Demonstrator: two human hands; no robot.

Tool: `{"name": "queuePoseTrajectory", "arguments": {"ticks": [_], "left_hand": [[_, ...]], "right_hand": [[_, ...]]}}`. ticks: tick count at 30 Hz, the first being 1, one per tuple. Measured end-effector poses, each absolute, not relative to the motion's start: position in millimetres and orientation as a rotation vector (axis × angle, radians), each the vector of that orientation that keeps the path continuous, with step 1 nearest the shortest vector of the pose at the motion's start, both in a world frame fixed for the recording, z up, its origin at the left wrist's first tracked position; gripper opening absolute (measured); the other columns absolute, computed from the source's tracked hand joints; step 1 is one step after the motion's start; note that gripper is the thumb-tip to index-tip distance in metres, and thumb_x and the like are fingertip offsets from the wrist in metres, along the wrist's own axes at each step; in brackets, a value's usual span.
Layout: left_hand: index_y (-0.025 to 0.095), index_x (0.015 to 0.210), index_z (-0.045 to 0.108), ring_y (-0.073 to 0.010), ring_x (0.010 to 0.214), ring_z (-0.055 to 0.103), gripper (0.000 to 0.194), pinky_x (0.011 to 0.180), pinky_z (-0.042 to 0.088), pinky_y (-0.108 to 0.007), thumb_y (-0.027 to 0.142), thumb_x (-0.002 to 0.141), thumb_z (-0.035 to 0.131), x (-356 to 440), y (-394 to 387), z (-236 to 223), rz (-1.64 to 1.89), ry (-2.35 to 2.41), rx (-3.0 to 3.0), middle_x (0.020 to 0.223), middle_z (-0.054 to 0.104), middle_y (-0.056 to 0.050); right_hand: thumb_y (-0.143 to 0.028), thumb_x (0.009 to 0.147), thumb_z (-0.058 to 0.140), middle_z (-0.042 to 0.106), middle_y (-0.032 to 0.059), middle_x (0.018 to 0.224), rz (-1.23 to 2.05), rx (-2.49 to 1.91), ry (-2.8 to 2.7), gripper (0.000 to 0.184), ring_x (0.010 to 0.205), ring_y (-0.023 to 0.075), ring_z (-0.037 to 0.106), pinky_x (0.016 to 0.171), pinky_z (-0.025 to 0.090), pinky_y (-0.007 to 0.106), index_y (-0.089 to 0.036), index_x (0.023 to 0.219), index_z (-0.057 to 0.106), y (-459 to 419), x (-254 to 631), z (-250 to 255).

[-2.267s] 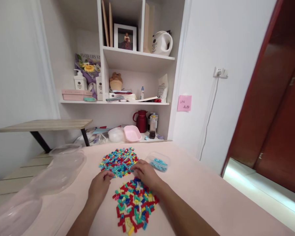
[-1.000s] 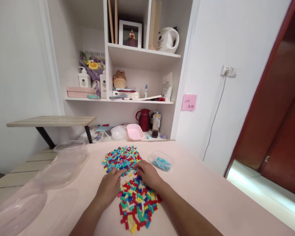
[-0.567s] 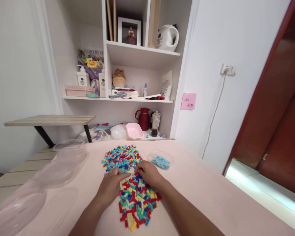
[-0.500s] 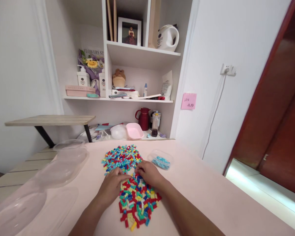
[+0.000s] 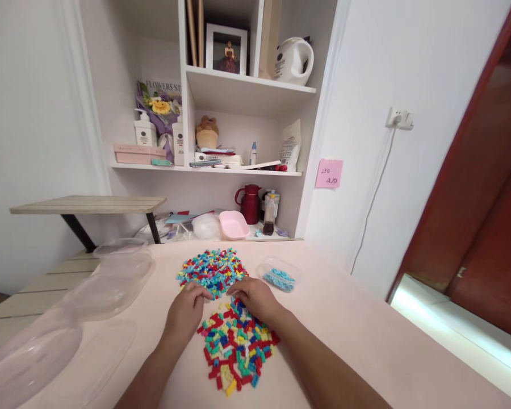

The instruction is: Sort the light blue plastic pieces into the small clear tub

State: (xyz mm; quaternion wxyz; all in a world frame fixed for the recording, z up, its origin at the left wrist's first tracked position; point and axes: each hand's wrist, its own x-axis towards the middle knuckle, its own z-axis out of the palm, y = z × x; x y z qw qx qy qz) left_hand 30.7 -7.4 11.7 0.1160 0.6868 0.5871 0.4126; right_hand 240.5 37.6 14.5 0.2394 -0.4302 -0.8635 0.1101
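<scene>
Two piles of small toy building bricks lie on the pink tabletop. The far brick pile (image 5: 213,267) is mostly blue and red, and the near brick pile (image 5: 238,346) mixes red, yellow, green and blue. My left hand (image 5: 188,307) rests at the left of the gap between the piles, fingers partly stretched and nothing visible in them. Across from it, my right hand (image 5: 255,296) reaches over the top of the near pile, fingers apart and pointing left. Its fingertips hide a few bricks. Beyond my right hand stands a clear plastic tub (image 5: 296,267) holding light blue bricks (image 5: 280,278).
Clear plastic containers (image 5: 111,284) line the table's left side, beside a wooden shelf board (image 5: 89,204). Behind the table stand a pink basin (image 5: 234,225), a red thermos jug (image 5: 250,203) and a bottle (image 5: 269,215) of dark liquid.
My left hand has drawn back to the left, away from the bricks between the piles. My right hand's fingers have shifted slightly left. Some bricks at the near pile's upper left have spread out.
</scene>
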Motion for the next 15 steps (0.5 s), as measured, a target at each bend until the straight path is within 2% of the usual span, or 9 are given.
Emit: {"name": "queuePoseTrajectory", "arguments": {"ticks": [5,15], "left_hand": [[0.022,0.073,0.069,-0.0147,0.073,0.062,0.033,0.069,0.049,-0.028,0.014,0.077,0.038,30,-7,12,1.234,1.762,1.986,0.087,0.065,-0.002],[0.022,0.071,0.069,-0.0137,0.068,0.062,0.031,0.066,0.048,-0.027,0.016,0.076,0.039,30,-10,14,1.251,1.767,1.94,0.087,0.067,0.0]], "right_hand": [[-0.02,0.083,0.051,0.069,-0.003,0.102,0.304,-1.222,-2.382,0.029,0.094,0.0156,0.062,0.084,0.042,0.025,-0.036,0.097,0.072,33,241,22],[-0.019,0.081,0.051,0.07,-0.0006,0.096,0.311,-1.371,-2.327,0.019,0.092,0.0165,0.06,0.077,0.038,0.024,-0.026,0.083,0.068,33,238,21]]}}
